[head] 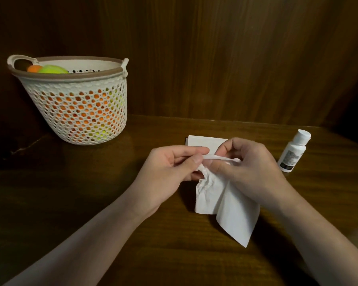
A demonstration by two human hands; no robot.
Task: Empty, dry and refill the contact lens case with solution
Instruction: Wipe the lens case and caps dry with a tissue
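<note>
White perforated basket (pixel 79 112) far left, orange and yellow-green balls (pixel 53 69) inside; capped white solution bottle (pixel 293 150) right; pale flat lens case (pixel 221 158) mid-table, pinched by left hand (pixel 170 172); right hand (pixel 250 172) grips crumpled tissue (pixel 225 203) against it; folded tissue (pixel 207 143) behind.

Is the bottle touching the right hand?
Apart. The head view shows bare table between the bottle and the right hand.
</note>
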